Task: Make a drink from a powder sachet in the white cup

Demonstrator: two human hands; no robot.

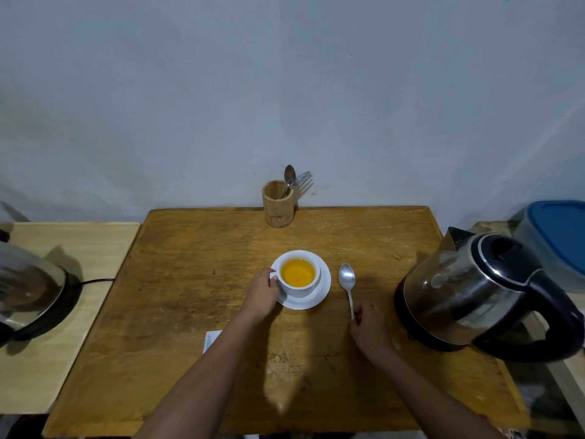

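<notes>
A white cup point(300, 288) full of orange-yellow drink stands on a white saucer point(319, 298) in the middle of the wooden table point(190, 312). My left hand point(261, 294) rests at the cup's left side, fingers closed on its handle. A metal spoon point(347, 280) lies flat on the table to the right of the saucer, bowl pointing away. My right hand point(370, 327) pinches the near end of the spoon's handle. A white paper piece point(211, 339), partly hidden under my left forearm, lies near the table's front.
A steel and black electric kettle point(481, 293) stands at the table's right edge. A bamboo holder point(278, 204) with a spoon and fork is at the back. Another steel appliance point(28, 293) sits on a pale side table left. A blue-lidded container point(560, 239) is far right.
</notes>
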